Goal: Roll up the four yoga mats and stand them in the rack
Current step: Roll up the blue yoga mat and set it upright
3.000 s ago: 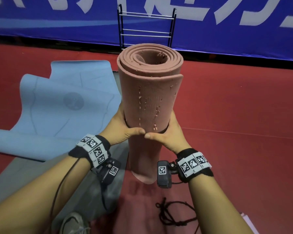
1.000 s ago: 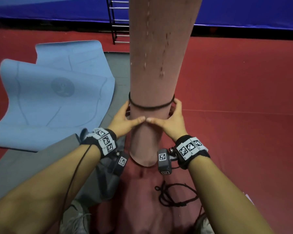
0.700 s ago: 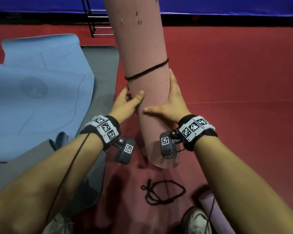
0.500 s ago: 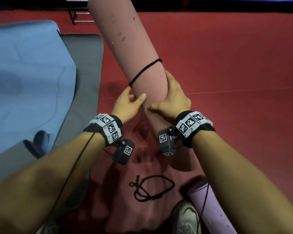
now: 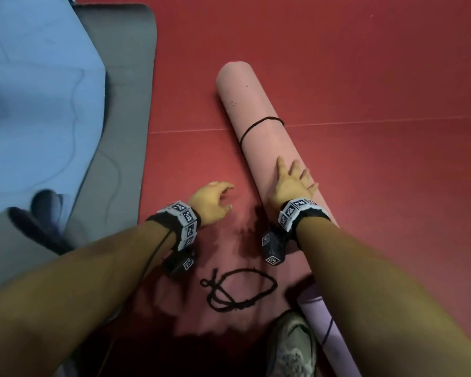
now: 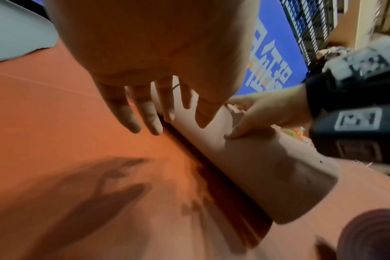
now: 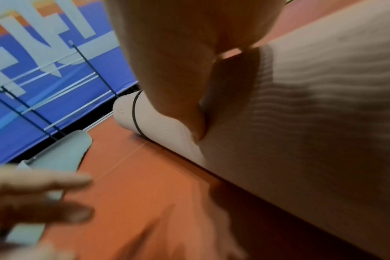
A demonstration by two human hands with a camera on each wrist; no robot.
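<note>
The rolled pink mat [image 5: 259,110] lies slantwise on the red floor, with a black cord band [image 5: 261,126] round its far third. My right hand [image 5: 292,180] rests flat on top of it, fingers spread; the right wrist view shows its thumb [image 7: 189,109] pressed against the roll [image 7: 312,132]. My left hand [image 5: 215,200] hovers just left of the roll with relaxed fingers [image 6: 145,114] and holds nothing. A rolled purple mat [image 5: 326,338] lies by my right foot. The rack [image 7: 56,91] stands far off against the blue banner.
A blue mat [image 5: 38,104] lies unrolled over a grey mat [image 5: 128,77] on the left. A loose black cord loop [image 5: 239,292] lies on the floor between my arms. My shoe [image 5: 291,349] shows at the bottom. Open red floor [image 5: 378,77] stretches to the right.
The pink roll, held upright in both hands before, has tipped over and now lies on the floor. My left hand has let go; my right hand stays on it.
</note>
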